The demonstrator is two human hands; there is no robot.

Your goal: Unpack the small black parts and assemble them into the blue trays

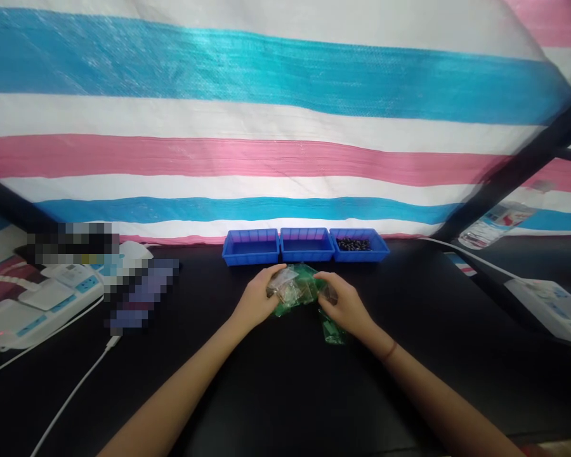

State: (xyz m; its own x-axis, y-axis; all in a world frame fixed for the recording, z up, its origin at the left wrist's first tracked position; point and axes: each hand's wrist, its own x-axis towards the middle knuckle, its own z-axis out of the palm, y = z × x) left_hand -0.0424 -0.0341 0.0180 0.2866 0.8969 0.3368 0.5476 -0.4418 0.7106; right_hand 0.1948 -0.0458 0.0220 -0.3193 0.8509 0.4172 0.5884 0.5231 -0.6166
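Green and clear plastic bags (pixel 301 285) lie bunched between my two hands, just in front of the blue bins. My left hand (pixel 259 297) is closed on the left side of the bunch, thumb and fingers around the crinkled clear plastic. On the other side my right hand (pixel 345 304) grips the bunch's right edge between thumb and fingers. A green piece of the plastic (pixel 332 331) hangs or lies below my right hand. What the bags contain is too small to make out.
Three blue bins stand in a row: a left bin (pixel 252 259), a middle bin (pixel 308 255) and a right bin (pixel 361 256) with small dark pieces. Power strips (pixel 52 304) and a pixelated device (pixel 145 295) lie left. At right are another power strip (pixel 547 304) and a bottle (pixel 497 222).
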